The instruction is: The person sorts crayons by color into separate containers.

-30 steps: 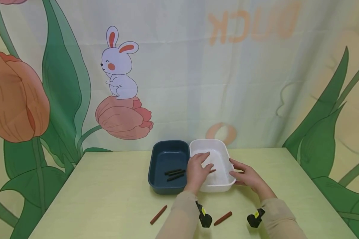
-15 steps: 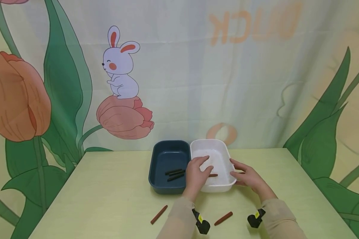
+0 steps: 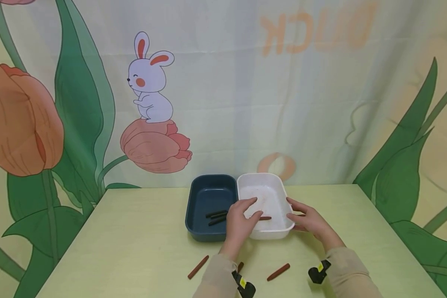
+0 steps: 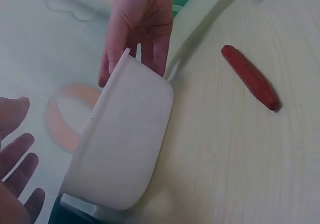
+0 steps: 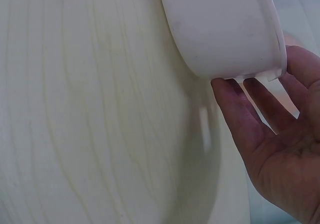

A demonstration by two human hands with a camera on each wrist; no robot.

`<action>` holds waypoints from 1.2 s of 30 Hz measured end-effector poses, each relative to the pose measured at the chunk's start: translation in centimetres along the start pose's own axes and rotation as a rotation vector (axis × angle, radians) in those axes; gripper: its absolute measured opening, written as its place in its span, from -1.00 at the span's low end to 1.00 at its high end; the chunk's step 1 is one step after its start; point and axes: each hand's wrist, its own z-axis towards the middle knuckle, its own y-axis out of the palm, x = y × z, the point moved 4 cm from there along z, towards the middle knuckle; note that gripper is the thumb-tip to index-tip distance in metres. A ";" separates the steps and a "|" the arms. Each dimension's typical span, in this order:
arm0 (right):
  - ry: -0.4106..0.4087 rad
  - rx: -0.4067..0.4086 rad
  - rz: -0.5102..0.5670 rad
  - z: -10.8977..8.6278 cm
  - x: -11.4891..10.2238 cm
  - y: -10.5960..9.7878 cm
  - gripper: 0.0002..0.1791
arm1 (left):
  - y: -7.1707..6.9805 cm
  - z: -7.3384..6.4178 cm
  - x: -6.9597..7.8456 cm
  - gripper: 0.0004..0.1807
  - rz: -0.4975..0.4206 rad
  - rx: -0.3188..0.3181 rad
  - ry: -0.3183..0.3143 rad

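My left hand (image 3: 242,219) hovers over the near left side of the white box (image 3: 266,194), thumb and index finger spread apart with nothing between them. Just beyond the thumb, a brown-red crayon (image 3: 266,218) lies on that box's floor, partly hidden by the hand. At the box's right side my right hand (image 3: 311,219) holds the wall, thumb and index at the rim and the other fingers against the outside, as the right wrist view shows the fingertips (image 5: 222,87). Several black crayons (image 3: 217,221) lie in the dark blue box (image 3: 208,195), standing to the left.
On the pale table (image 3: 141,231), a brown-red crayon (image 3: 198,267) lies front left and another crayon (image 3: 278,272) lies in front of the white box. A third crayon (image 3: 240,267) peeks out beside the left sleeve (image 3: 219,277). A printed curtain (image 3: 223,103) hangs behind.
My left hand has drawn left and slightly toward me. The crayon in the white box shifted, then settled flat. A table crayon beside the left sleeve has come into sight. The right hand stayed put.
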 end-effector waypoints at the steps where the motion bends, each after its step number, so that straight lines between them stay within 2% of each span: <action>1: 0.000 0.000 0.000 0.0 0.0 0.0 -0.31 | -0.1 -0.2 0.0 -0.59 0.000 0.002 0.007; 6: 0.001 0.003 0.000 0.0 0.0 -0.1 -0.32 | -0.5 -0.9 0.0 -0.59 0.030 0.029 0.039; 10: 0.001 0.002 0.000 -0.1 -0.1 0.0 -0.31 | -1.3 -1.4 0.2 -0.58 0.056 0.075 0.083; 13: 0.001 -0.002 0.003 0.0 0.0 0.0 -0.31 | -2.1 -1.7 0.4 -0.58 0.056 0.082 0.100; 18: -0.002 -0.003 0.010 0.1 0.1 0.0 -0.31 | -3.4 -1.9 0.2 -0.56 0.067 0.067 0.085; 28: -0.002 0.003 -0.010 0.1 0.2 -0.1 -0.31 | -6.1 -2.7 -1.0 -0.55 0.062 0.092 0.075; 36: -0.013 -0.013 0.009 -0.1 -0.1 -0.1 -0.31 | -7.7 -4.0 -1.7 -0.53 0.050 0.134 0.135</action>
